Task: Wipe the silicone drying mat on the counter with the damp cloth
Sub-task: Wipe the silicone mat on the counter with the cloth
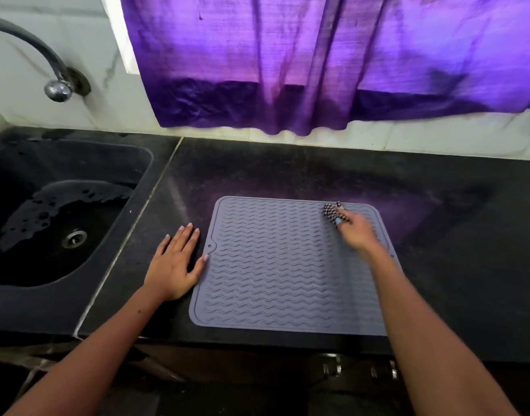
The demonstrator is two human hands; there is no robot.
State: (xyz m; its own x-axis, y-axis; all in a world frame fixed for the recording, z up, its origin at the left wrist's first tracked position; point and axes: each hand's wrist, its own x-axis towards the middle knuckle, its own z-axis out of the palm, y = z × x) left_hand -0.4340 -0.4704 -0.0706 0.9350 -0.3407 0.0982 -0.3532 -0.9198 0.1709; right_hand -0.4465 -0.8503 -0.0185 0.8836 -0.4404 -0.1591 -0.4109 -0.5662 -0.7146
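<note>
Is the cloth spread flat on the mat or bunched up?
Bunched up: the checkered cloth shows only as a small wad at the fingertips of the right hand, over the far right corner of the mat.

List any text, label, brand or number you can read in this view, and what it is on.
None: no readable text anywhere.
Mat: wavy ridges only, no brand.
Cloth: checked pattern, no label.
Tap and sink: no markings visible.

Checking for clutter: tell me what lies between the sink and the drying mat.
Head view: only the left hand, flat on the black counter beside the mat; sink leftward.
</note>
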